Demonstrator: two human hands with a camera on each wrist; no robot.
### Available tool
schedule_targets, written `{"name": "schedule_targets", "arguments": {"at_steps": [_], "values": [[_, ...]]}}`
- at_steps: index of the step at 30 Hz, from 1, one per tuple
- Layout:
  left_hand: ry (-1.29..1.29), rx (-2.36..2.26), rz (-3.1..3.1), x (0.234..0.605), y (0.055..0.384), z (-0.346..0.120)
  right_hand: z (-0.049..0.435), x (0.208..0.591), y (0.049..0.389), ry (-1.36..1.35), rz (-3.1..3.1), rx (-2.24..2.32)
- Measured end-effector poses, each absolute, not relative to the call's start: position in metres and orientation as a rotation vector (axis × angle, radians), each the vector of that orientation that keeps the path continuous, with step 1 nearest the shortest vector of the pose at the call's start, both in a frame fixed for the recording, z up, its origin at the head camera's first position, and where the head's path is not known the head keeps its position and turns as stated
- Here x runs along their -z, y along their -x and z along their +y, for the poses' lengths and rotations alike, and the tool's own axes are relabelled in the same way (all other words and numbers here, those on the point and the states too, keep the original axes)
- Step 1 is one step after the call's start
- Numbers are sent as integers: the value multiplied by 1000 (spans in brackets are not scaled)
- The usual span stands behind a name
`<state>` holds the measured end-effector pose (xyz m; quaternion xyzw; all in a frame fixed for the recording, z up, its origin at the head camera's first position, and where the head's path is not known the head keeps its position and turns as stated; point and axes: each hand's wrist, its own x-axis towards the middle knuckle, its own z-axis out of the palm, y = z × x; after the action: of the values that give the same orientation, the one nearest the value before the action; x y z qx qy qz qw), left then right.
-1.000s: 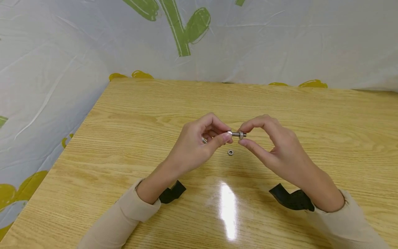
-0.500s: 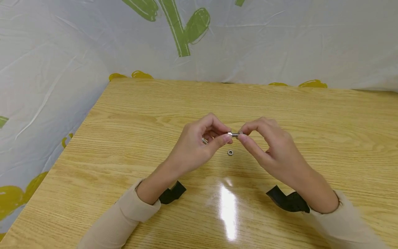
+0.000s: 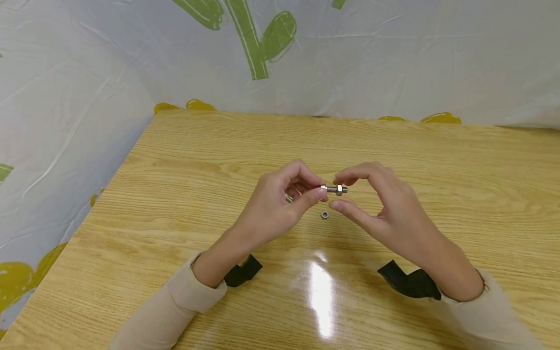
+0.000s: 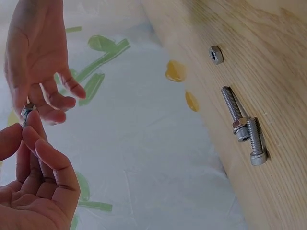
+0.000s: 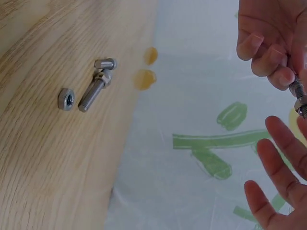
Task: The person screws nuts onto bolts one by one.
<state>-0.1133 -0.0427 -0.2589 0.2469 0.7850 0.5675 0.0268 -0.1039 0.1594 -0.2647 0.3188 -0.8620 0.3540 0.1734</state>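
My left hand (image 3: 277,201) pinches a metal bolt (image 3: 331,189) by its head between thumb and forefinger, the shank lying level and pointing right. A hex nut (image 3: 340,190) sits on the shank near its free end, with a little thread showing beyond. Around that nut, my right hand (image 3: 389,209) holds its thumb and forefinger spread, the thumb plainly apart from it; whether the forefinger touches cannot be told. A loose nut (image 3: 324,215) lies on the table below the bolt. In the right wrist view, the held nut (image 5: 301,105) shows at the right edge.
Beside the loose nut (image 4: 216,54), in the left wrist view, lie a bolt with a nut on it (image 4: 231,103) and a second socket-head bolt (image 4: 257,143). My left hand mostly hides them in the head view. A patterned cloth (image 3: 372,63) hangs behind the wooden table (image 3: 218,146).
My right thumb and forefinger pinched the nut on the bolt earlier, closing further over it half a second ago. They have since spread and let go. My left hand holds still.
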Motion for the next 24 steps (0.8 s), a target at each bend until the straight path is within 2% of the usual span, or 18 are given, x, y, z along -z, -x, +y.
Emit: {"name": "schedule_targets", "arguments": {"at_steps": [11, 24], "values": [[-773, -1756, 2411, 258, 113, -43, 159, 264, 107, -1016, -2307, -998], [-789, -1769, 2375, 259, 112, -42, 158, 267, 106, -962, -2399, -1009]]}}
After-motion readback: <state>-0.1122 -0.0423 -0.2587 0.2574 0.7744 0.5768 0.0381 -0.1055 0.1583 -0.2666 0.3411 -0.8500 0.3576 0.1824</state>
